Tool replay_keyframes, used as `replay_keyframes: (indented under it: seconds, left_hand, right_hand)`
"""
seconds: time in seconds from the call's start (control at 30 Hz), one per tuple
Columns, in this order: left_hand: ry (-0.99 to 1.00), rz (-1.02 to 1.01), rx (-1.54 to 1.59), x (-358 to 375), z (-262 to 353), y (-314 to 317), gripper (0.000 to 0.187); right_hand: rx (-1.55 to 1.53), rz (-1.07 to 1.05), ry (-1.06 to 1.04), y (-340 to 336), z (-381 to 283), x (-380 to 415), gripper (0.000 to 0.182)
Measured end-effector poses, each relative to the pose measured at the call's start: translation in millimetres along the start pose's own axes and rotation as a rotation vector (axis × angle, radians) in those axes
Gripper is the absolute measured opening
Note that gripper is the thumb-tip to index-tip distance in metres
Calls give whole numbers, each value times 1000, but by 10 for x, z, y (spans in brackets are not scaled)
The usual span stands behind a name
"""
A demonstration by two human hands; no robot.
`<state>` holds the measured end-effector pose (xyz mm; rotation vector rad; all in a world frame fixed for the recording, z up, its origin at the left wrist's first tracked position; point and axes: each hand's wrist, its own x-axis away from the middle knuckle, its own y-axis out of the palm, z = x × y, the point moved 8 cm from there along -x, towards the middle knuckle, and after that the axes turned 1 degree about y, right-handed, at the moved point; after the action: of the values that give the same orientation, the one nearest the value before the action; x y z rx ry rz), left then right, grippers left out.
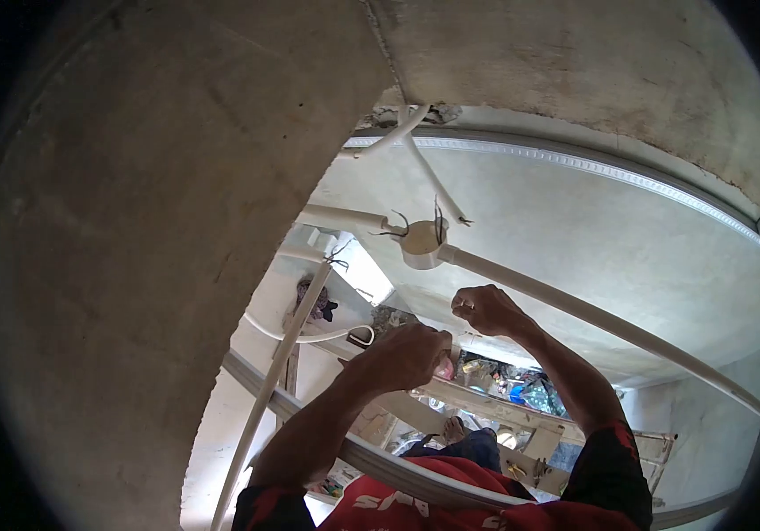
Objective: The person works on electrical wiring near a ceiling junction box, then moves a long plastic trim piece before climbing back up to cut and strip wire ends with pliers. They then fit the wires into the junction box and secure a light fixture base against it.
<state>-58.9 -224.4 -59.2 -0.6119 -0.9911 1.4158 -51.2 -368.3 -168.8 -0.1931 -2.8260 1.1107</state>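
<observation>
1. Overhead, a round junction box (422, 243) fixed to the pale ceiling (575, 221), with thin dark wire ends (437, 217) poking out of its open mouth.
2. Running off from the box, white conduit pipes (592, 314): one long run slanting down to the right, a shorter one to the left, thinner ones up toward a rough hole by the concrete beam (132, 221).
3. Just below and right of the box, right hand (484, 310) curled into a loose fist, a ring on one finger, knuckles close under the long pipe; whether anything is pinched inside, cannot tell.
4. Lower and left, left hand (406, 354) with fingers pressed together around something small and pinkish (445, 365), mostly hidden, not identifiable.
5. Both forearms raised from red and black sleeves (610, 460) at the bottom edge.
6. Far below between the arms, a wooden ladder or scaffold (504, 411) and scattered clutter on the floor.
7. Judged handling: wire ends likely light, stiff and springy, with sharp tips, best pinched a little behind the tip; pipe likely light, rigid, smooth plastic, somewhat slippery, best gripped round its full girth near the box; box itself probably brittle at the rim, so not a good place to pull.
</observation>
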Motion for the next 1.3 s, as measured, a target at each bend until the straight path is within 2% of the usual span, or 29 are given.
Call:
replay_keyframes:
  seconds: [0.07,0.2,0.27,0.3,0.37,0.43,0.47,0.5,0.53,0.57,0.6,0.63,0.7,0.8,0.87,0.9,1.0,1.07,1.1,1.13,1.2,1.23,1.27,1.3]
  left_hand:
    - [-1,67,-47,-8,-69,-33,15]
    - [-64,28,-106,-50,-194,10,15]
    - [-100,4,-198,-110,-383,77,16]
    - [-83,-7,-199,-139,-422,78,16]
    - [-118,-82,-284,-162,-572,172,18]
    - [156,64,-285,-95,-727,277,21]
    - [71,-39,-331,-87,-647,180,19]
    - [357,210,-232,127,-776,133,17]
    - [363,203,-487,168,-629,79,16]
    - [222,121,-424,157,-775,48,10]
    - [-122,-4,-232,30,-661,-96,19]
    - [-100,68,-246,91,-701,-119,23]
    - [-201,0,-218,73,-307,-242,26]
    - [-219,-24,-250,52,-379,-174,28]
    - [-128,-44,-290,21,-360,-111,26]
    - [-147,-83,-268,1,-417,-76,25]
    - [-35,-129,-313,-34,-392,34,26]
    - [-86,-216,-250,-108,-243,188,24]
    - [-4,-216,-243,-137,-169,278,23]
    - [-6,-265,-219,-195,-26,390,26]
    - [122,-237,-175,-214,182,521,28]
    - [132,-256,-141,-217,466,538,32]
    - [41,-263,70,-173,601,566,33]
    - [128,-260,181,-90,846,605,39]
  right_hand:
    - [-49,14,30,-27,63,2,24]
    - [-87,29,72,-108,-46,50,23]
    - [9,-89,43,-31,-163,112,21]
    - [92,-79,-22,138,-127,128,19]
    - [210,-271,-101,313,-400,338,18]
    - [348,-451,-196,506,-650,573,17]
    - [414,-531,-244,510,-789,739,19]
    - [411,-427,-315,449,-924,854,17]
    - [402,-323,-370,383,-1000,1013,16]
    - [361,-90,-558,192,-1092,1221,14]
    - [335,161,-731,-17,-1164,1510,13]
    - [352,223,-700,-182,-1139,1687,13]
    - [432,166,-487,-573,-1160,1968,12]
    - [540,167,-220,-1098,-1176,2388,12]
    - [586,179,-46,-1414,-1146,2701,11]
    - [642,70,60,-1467,-1085,2814,14]
    - [647,199,180,-1717,-1071,3309,19]
    - [622,290,241,-1815,-1080,3688,22]
    - [607,332,269,-1841,-1085,3856,24]
    - [588,381,296,-1852,-1095,4017,26]
    - [538,496,342,-1885,-1108,4317,29]
    - [509,566,361,-1877,-1136,4449,31]
    - [474,639,375,-1856,-1147,4575,33]
    - [430,715,394,-1822,-1143,4703,35]
